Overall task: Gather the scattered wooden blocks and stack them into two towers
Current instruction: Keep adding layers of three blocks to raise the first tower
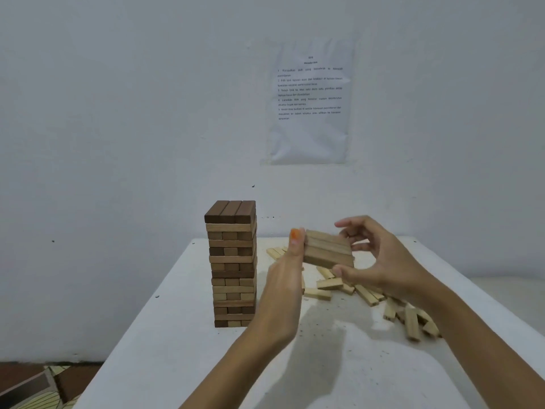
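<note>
1. A finished tower of light and dark wooden blocks stood upright on the white tabletop. Its layers crossed in threes, and three dark pieces formed the top.
2. Just right of the tower, a bundle of blocks hung between both hands. It was raised off the tabletop at about the level of the tower's upper layers, and seemed to be three pale pieces side by side.
3. The left hand lay flat, its straight fingers pressed against the bundle's end nearer the tower. It curled round nothing.
4. The right hand pinched the end away from the tower, with the thumb under the near lower corner. Its fingers curved over the top, a couple of them spread loose.
5. Loose blocks lay scattered on the tabletop further right of the tower, some overlapping. No second tower showed.
6. By their look, the blocks were light, rigid, smooth-sided wood. Nothing in them would crush, but the pieces of a bundle would probably slide against each other unless squeezed together.
7. The safest hold was likely on opposite faces of the row, pressing inward and keeping it level. It was best set down well right of the tower, which a nudge could topple.
</note>
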